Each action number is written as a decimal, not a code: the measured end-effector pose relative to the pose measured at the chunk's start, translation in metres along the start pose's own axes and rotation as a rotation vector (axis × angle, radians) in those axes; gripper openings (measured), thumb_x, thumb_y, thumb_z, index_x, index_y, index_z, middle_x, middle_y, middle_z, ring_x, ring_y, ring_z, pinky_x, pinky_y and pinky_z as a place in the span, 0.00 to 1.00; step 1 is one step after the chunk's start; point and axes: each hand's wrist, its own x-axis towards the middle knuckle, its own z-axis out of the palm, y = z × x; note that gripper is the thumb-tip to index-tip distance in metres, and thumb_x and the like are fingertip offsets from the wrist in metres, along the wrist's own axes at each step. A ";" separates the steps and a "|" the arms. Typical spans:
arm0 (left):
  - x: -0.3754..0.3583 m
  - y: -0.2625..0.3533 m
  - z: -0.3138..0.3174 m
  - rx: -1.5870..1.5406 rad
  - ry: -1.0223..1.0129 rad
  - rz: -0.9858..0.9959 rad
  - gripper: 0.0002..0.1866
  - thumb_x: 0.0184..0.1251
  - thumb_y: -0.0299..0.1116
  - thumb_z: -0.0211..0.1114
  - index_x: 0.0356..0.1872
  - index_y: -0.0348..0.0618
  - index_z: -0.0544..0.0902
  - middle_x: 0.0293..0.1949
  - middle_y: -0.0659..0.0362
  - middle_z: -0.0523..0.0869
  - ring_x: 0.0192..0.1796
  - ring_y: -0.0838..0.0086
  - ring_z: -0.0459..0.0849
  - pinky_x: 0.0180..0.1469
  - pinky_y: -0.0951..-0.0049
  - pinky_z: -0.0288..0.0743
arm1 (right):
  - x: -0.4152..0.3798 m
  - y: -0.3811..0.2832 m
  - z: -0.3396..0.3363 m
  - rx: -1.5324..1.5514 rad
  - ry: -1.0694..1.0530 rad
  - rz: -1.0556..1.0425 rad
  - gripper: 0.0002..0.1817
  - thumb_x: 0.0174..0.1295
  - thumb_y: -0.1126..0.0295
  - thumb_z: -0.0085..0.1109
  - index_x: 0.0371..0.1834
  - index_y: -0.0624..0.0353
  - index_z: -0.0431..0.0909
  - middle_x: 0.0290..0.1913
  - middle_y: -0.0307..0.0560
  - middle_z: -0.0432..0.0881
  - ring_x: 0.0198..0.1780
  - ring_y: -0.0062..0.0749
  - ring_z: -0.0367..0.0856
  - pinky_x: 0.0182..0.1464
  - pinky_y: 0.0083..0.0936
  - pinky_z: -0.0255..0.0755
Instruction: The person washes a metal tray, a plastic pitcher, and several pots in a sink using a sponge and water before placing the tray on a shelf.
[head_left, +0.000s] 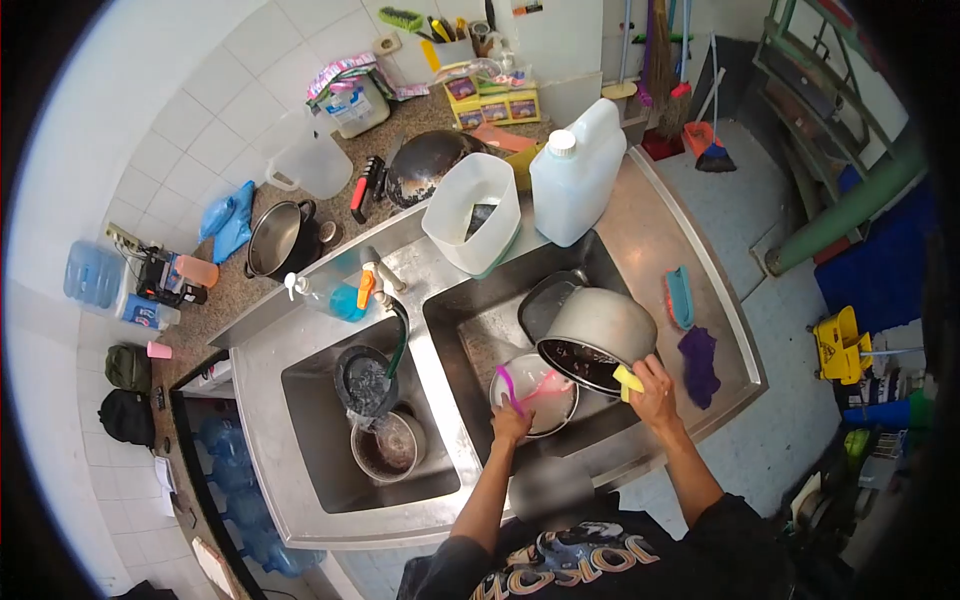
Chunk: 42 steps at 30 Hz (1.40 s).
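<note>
My right hand (655, 392) is closed around a yellow sponge (627, 382), at the rim of a large metal pot (605, 325). The pot lies tilted in the right sink basin, its dark, soiled mouth facing me. My left hand (512, 424) is closed at the lower end of a thin purple strip-like utensil (506, 385), whose exact kind I cannot make out. This hand is at the left edge of a round metal bowl (565, 418) holding cloudy liquid and something pinkish. Behind the large pot rests a dark container (540, 305).
Water runs from a green hose (399, 340) into a dark pan (362, 385) above a smaller pot (408, 440) in the left basin. A white jug (575, 190) and a translucent tub (465, 225) stand behind. A teal brush (681, 298) and purple cloth (698, 367) lie at right.
</note>
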 end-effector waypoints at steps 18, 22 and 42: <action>-0.046 0.182 -0.160 -0.975 0.490 0.677 0.19 0.61 0.25 0.65 0.54 0.33 0.78 0.45 0.58 0.85 0.46 0.76 0.81 0.52 0.74 0.73 | 0.068 -0.024 -0.089 0.169 0.495 -0.777 0.12 0.44 0.85 0.61 0.26 0.61 0.66 0.30 0.49 0.73 0.27 0.43 0.76 0.26 0.33 0.71; -0.047 0.151 -0.174 -1.063 0.762 0.651 0.13 0.61 0.25 0.63 0.26 0.42 0.65 0.27 0.64 0.70 0.30 0.80 0.67 0.34 0.76 0.64 | 0.079 -0.043 -0.065 0.252 0.373 -0.540 0.14 0.47 0.76 0.68 0.30 0.61 0.69 0.31 0.48 0.75 0.30 0.43 0.77 0.32 0.33 0.72; -0.142 -0.029 -0.164 -0.929 0.784 -0.146 0.19 0.52 0.11 0.50 0.47 0.30 0.77 0.42 0.58 0.82 0.44 0.74 0.79 0.51 0.75 0.72 | 0.392 -0.137 0.084 -0.141 -0.602 -0.704 0.20 0.44 0.74 0.59 0.44 0.55 0.83 0.46 0.48 0.81 0.50 0.48 0.77 0.53 0.38 0.71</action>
